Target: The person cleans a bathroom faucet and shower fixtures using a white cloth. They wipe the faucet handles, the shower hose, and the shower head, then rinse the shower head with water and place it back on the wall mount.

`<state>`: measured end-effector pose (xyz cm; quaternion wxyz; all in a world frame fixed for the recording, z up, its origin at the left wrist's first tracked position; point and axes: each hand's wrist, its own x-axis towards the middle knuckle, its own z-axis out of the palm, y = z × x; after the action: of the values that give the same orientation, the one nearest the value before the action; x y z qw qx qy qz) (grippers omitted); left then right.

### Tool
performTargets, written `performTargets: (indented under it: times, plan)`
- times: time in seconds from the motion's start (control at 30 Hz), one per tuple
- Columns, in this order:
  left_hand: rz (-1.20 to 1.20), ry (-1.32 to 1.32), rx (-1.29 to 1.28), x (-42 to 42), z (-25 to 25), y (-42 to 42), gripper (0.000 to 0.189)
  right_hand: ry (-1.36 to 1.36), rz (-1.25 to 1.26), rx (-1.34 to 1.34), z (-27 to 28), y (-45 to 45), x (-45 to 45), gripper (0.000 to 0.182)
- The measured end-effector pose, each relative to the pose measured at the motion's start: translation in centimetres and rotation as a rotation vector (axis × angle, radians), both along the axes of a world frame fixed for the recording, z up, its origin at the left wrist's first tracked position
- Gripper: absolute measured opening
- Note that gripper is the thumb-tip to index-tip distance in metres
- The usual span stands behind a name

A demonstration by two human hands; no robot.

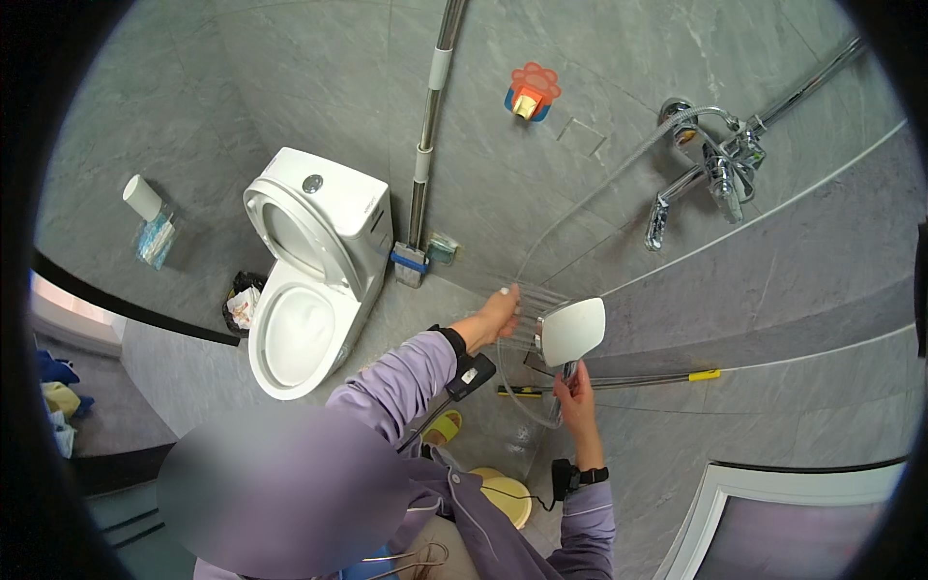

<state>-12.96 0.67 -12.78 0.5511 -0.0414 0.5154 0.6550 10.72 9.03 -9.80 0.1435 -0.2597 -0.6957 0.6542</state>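
My right hand [576, 399] is closed around the handle of a square hand shower head [574, 332] with a pale back, near the middle of the view. Streams of water run leftward from its face. My left hand [500, 312] is in the spray with nothing seen in it; its fingers are partly bent and blurred by the water. The shower hose [616, 174] curves from the chrome wall mixer [721, 170] down past my left hand to the handle. Both wrists wear black straps with small devices.
A white toilet [301, 319] with raised lid stands left, beside a lined waste bin [243, 304]. A mop [412, 261] leans on the tiled wall. Another mop with a yellow-tipped pole [652, 380] lies beyond my right hand. Yellow basins [511, 500] and a slipper [444, 426] are below.
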Motion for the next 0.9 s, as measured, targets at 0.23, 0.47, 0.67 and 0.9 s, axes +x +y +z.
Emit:
performTargets:
  times: [0.23, 0.47, 0.67, 0.9]
  plan:
    - [-0.079, -0.174, 0.275, -0.9, 0.8, -0.5, 0.032, -0.037, 0.044, 0.101, -1.0, 0.3, 0.1, 0.058]
    - [-0.168, 0.007, 0.241, -0.1, 1.6, -0.7, 0.025, -0.056, 0.033, 0.117, -0.6, 0.0, -0.3, 0.058]
    - [-0.254, 0.056, 0.182, -0.6, -1.9, 0.5, 0.026, -0.041, 0.021, 0.136, -0.9, 0.1, -0.5, 0.059]
    - [-0.217, -0.007, 0.068, -0.7, -0.4, -0.3, 0.040, -0.042, 0.016, 0.125, 0.2, 0.0, -1.2, 0.058]
